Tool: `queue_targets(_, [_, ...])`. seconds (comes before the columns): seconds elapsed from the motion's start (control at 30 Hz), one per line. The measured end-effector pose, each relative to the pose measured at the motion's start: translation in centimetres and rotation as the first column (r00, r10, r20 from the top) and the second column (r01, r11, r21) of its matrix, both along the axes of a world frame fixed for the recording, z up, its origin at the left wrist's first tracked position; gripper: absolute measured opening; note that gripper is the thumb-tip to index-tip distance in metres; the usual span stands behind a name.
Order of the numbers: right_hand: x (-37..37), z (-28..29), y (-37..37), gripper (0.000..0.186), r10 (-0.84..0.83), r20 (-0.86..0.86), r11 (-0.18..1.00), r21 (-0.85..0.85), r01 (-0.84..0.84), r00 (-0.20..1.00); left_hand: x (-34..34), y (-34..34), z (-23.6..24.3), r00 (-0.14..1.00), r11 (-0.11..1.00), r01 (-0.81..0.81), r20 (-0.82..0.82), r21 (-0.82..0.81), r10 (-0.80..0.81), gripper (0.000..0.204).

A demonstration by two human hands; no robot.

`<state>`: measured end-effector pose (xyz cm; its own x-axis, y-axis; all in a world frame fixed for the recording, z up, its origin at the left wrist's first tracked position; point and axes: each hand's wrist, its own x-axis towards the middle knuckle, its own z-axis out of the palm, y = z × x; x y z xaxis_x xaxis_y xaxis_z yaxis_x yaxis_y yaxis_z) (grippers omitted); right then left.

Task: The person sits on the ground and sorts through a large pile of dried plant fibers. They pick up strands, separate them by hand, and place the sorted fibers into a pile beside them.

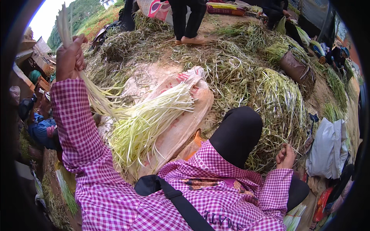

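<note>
Raised high at the upper left, my left hand (70, 57) is closed in a fist round a bunch of long pale stalks (64, 26). The tops stick up above the fist, and the limp lower ends trail down toward a heap of pale yellow-green stalks (148, 123). That heap lies on a pinkish-white woven sack (189, 129) on the ground before me. By my right knee, my right hand (285, 156) has its fingers curled together beside the edge of the dry stalk litter. Whatever it may hold is too small to make out.
Withered stalks (283, 100) cover much of the ground ahead and to the right. A white sack (327, 148) stands at the right, a brown bundle (295, 67) farther off. Another person's legs (186, 19) are at the far side; more people sit at both edges.
</note>
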<state>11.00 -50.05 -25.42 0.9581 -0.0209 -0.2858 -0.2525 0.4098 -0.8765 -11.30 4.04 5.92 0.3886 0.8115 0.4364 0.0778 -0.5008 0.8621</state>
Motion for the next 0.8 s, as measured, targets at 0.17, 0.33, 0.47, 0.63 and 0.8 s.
queue_targets(0.17, [-0.6, -1.3, 0.2, 0.018, 0.061, -0.091, 0.986, -0.148, -0.074, 0.994, 6.4, 2.6, -11.3, 0.812, 0.868, 0.035, -0.520, 0.495, 0.264, 0.025])
queue_targets(0.33, [-0.4, -3.8, 1.2, 0.017, 0.125, -0.184, 0.960, -0.226, -0.166, 0.975, 11.0, 2.0, -25.5, 0.374, 0.973, 0.102, -0.915, 0.205, 0.154, 0.028])
queue_targets(0.47, [-0.6, -5.7, 0.3, 0.017, 0.116, -0.201, 0.940, -0.294, -0.172, 0.973, 13.7, 1.9, -32.8, 0.383, 0.971, 0.168, -0.919, 0.168, 0.093, 0.039])
queue_targets(0.63, [-1.0, -10.4, -1.3, 0.016, 0.036, -0.171, 0.956, -0.282, -0.084, 0.985, 16.6, 1.4, -34.8, 0.331, 0.985, 0.168, -0.943, 0.039, -0.019, 0.052])
queue_targets(0.8, [-1.2, -10.3, -1.3, 0.020, 0.197, -0.257, 0.838, -0.457, -0.299, 0.946, 17.8, 1.1, -33.9, -0.054, 0.974, 0.221, -0.997, 0.050, 0.063, 0.073])
